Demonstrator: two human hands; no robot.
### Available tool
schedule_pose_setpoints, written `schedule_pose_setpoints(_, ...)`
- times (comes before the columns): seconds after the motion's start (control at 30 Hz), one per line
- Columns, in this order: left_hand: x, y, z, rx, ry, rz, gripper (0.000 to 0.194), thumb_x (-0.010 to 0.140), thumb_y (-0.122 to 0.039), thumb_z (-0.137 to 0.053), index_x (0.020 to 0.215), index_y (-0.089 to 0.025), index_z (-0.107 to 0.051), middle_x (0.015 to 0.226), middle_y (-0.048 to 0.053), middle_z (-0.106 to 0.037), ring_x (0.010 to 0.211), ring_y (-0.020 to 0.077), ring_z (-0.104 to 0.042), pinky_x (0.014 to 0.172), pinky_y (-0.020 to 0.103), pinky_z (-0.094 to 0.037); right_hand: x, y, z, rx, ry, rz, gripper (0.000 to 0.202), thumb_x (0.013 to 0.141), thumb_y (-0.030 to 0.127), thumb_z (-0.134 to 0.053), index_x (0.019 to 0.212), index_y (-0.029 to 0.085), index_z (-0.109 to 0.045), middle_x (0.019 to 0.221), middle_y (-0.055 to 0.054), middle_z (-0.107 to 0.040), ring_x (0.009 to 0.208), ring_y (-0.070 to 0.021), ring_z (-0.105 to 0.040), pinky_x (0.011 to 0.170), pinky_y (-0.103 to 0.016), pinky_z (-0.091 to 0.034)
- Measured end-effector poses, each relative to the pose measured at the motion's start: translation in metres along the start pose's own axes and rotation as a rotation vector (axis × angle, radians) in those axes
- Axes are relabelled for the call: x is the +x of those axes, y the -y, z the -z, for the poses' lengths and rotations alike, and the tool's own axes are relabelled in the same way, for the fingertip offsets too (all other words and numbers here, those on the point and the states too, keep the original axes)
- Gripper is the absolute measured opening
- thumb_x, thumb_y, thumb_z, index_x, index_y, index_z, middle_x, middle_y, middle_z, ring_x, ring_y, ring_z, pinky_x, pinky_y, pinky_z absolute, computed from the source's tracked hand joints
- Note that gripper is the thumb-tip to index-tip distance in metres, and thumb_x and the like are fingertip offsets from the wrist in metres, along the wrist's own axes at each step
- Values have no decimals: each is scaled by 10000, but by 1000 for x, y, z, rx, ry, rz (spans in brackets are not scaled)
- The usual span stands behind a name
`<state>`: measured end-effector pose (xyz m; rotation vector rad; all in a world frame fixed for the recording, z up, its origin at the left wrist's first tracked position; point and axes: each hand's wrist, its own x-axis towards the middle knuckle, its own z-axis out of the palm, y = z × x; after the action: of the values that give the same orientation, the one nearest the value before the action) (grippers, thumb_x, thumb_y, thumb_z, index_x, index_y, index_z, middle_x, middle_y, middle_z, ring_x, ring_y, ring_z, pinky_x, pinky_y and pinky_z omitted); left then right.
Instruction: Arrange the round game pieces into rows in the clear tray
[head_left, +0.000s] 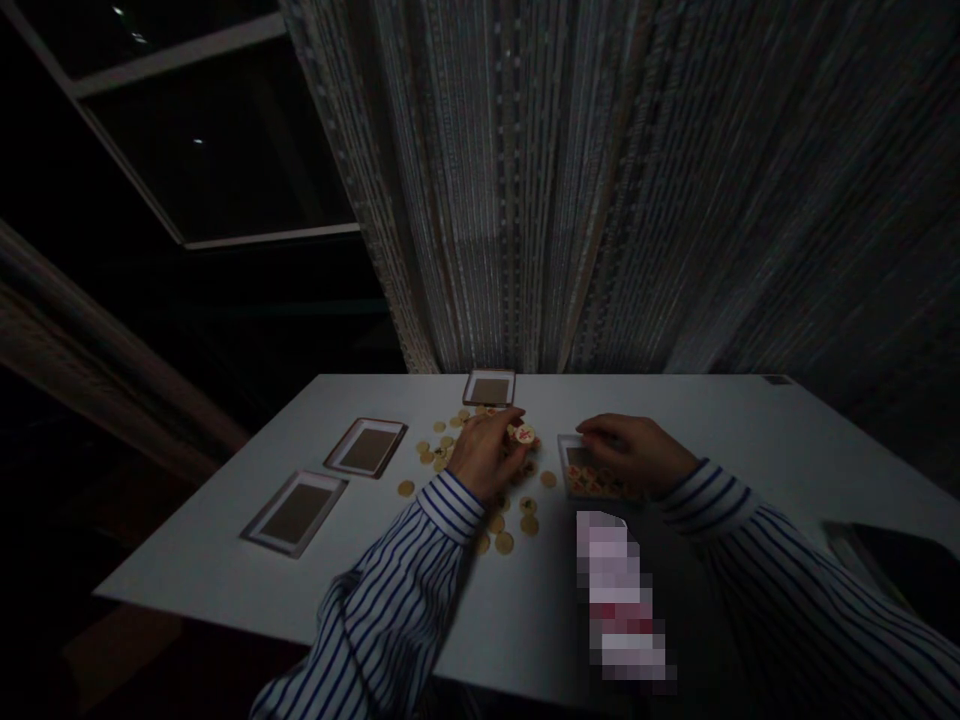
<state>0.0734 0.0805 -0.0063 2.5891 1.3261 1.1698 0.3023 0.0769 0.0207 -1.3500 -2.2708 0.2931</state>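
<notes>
Things half lost in this gloom
Blocky blur masks a long item (626, 600) at lower centre-right; the right hand (641, 452) covers part of a box (579, 456); many discs' (504, 542) markings are too small to read.

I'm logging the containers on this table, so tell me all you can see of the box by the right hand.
The box is a shallow rectangle with thin, pale edges, perhaps clear plastic, and a dark grey-brown patch in its far part. It lies flat and open on the white table. Round pieces with reddish marks fill its near part. The right hand hangs over its right side and hides it; whether they touch, I cannot tell.
</notes>
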Motion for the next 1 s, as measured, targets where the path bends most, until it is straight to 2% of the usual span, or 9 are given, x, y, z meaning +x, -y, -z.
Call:
schedule_pose_setpoints(0.17, -2, -3, -3, -1, 22, 24, 409, 737, -185, -618, 1129, -169, -502, 920, 43, -669, 826, 182, -615, 830, 357, -456, -6, -7, -4, 21, 2, 3, 263, 781, 280, -453, 902, 174, -661, 866, -62, -703, 799, -183, -642, 721, -287, -485)
schedule_pose_setpoints(0.7, 1, -20, -13, -68, 83, 48, 406, 727, -171, -611, 1115, -199, -494, 957, 27, -672, 703, 142, -617, 831, 355, -448, -28, -22, -15, 105, -103, -21, 243, 792, 299, -463, 897, 192, -654, 856, -56, -707, 734, -166, -643, 678, -294, -514)
schedule_pose_setpoints(1.0, 2, -23, -26, -59, 82, 28, 398, 738, -175, -598, 1123, -189, -498, 956, 45, -671, 809, 176, -623, 830, 361, -455, -38, -42, -29, 191, -133, -72, 263, 787, 339, -470, 903, 184, -648, 853, -69, -701, 738, -171, -643, 658, -296, -520)
